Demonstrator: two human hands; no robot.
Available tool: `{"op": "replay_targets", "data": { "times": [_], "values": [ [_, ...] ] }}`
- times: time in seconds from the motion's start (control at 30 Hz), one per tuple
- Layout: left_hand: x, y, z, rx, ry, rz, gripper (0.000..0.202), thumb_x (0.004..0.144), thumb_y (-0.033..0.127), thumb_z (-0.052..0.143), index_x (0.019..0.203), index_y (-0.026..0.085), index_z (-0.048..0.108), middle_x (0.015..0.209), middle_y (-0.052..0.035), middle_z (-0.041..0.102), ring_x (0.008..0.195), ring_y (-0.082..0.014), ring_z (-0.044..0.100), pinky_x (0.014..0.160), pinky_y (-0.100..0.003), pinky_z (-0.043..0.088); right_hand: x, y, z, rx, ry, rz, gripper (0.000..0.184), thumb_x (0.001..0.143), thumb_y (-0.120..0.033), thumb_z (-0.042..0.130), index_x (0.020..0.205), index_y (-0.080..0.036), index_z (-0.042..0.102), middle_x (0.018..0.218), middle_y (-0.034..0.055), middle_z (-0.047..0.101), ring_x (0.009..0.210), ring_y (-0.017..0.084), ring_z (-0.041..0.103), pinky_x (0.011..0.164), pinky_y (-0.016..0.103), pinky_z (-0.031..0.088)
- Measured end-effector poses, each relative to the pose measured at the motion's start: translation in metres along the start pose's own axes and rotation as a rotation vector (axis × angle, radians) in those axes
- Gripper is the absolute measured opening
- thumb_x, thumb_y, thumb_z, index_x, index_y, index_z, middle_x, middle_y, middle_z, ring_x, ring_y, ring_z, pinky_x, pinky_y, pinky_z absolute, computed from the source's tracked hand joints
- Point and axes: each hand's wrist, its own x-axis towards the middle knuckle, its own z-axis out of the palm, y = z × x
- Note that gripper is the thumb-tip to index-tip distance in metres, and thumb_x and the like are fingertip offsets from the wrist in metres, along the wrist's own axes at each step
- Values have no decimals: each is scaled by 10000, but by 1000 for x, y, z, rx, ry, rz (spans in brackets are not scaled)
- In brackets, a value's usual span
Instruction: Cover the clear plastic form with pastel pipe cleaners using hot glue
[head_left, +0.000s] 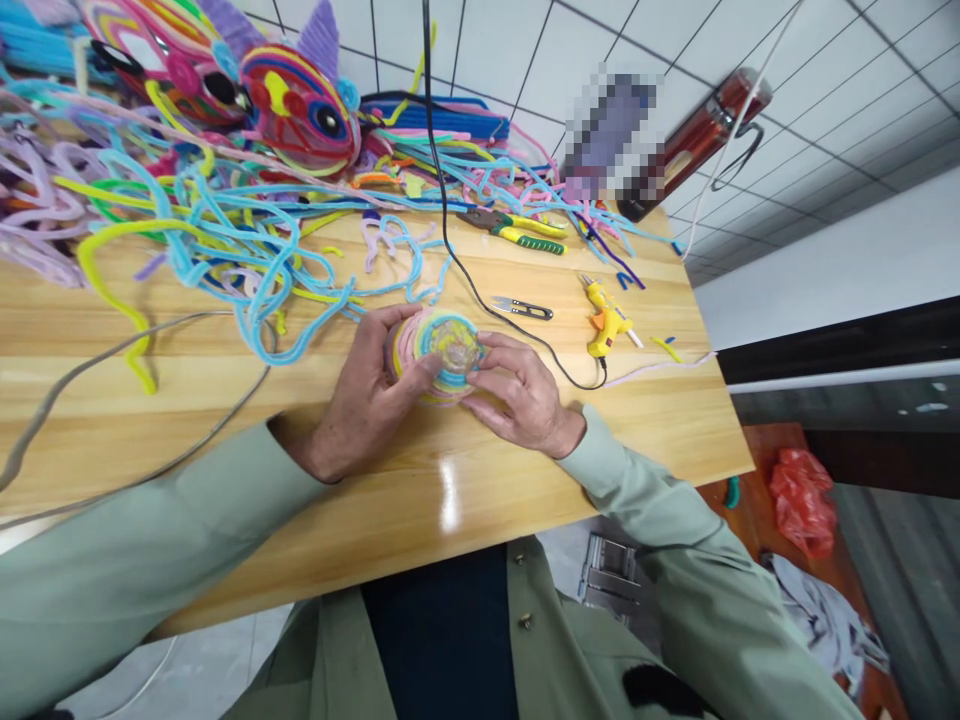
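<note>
A round disc wound from coloured pipe cleaners (444,345), with pink, yellow and blue rings, lies on the wooden table (375,500). My left hand (367,395) wraps its fingers round the disc's left side, thumb pressed on its face. My right hand (521,392) pinches the disc's right edge with thumb and fingertips. Both hands are closed on it. The disc's lower half is hidden behind my fingers.
Loose pipe cleaners (247,230) cover the table's far left. Behind them stand colourful pipe-cleaner figures (300,100). Small snips (523,308), pliers (517,230) and a yellow glue gun (606,322) with a black cord lie to the right. A dark red flask (697,140) stands at the far corner.
</note>
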Motion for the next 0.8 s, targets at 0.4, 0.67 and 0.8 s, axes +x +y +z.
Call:
{"op": "replay_targets", "data": {
  "times": [0.4, 0.67, 0.8],
  "values": [
    [-1, -4, 1, 2, 19, 46, 613, 1079, 697, 691, 1452, 222, 591, 1427, -119, 686, 1311, -310, 688, 1167, -492, 583, -2, -1, 2, 106, 14, 36, 401, 1022, -252, 824, 1395, -281, 678, 1441, 135, 712, 1448, 325, 725, 1104, 583, 713],
    [5, -4, -9, 126, -107, 244, 580, 1142, 541, 656, 1625, 271, 486, 1580, -148, 574, 1503, -347, 579, 1319, -576, 491, 2, 4, -3, 143, -35, 34, 340, 1002, -284, 856, 1294, -268, 683, 1356, 110, 714, 1476, 336, 714, 1108, 555, 702],
    [14, 1, -17, 226, -214, 408, 565, 1172, 456, 589, 1703, 350, 430, 1654, -118, 531, 1584, -343, 498, 1361, -603, 440, 3, 6, -6, 95, -64, 17, 296, 1038, -336, 813, 1277, -273, 648, 1326, 108, 713, 1445, 331, 740, 1056, 539, 724]
  ]
}}
